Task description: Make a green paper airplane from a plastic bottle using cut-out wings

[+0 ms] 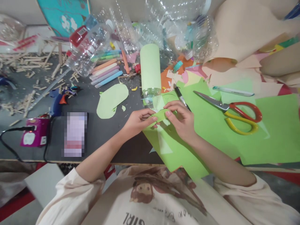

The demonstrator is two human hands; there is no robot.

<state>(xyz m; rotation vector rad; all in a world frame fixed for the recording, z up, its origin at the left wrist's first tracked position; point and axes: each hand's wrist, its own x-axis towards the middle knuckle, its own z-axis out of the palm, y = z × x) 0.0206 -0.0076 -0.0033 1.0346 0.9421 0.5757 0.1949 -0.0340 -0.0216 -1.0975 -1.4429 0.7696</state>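
Observation:
A small piece of green paper (161,116) is pinched between my two hands, above the table's front half. My left hand (142,120) grips its left end between thumb and fingers. At the right end, my right hand (180,118) holds it the same way. Just beyond my fingers stands a plastic bottle (151,95) with pale green paper (150,65) wrapped round it. A pale green paper cutout (112,101) lies to the left of my hands. Large green paper sheets (199,147) spread under and right of my right hand, with a black marker (181,95) on them.
Scissors (226,109) with red and yellow handles and a capped pen (233,91) lie at right. A phone (75,134), a blue glue gun (56,101) and a purple box (35,132) with cords are at left. Chalk-like sticks (106,73), wood bits (25,65) and clear plastic bottles (180,22) crowd the back.

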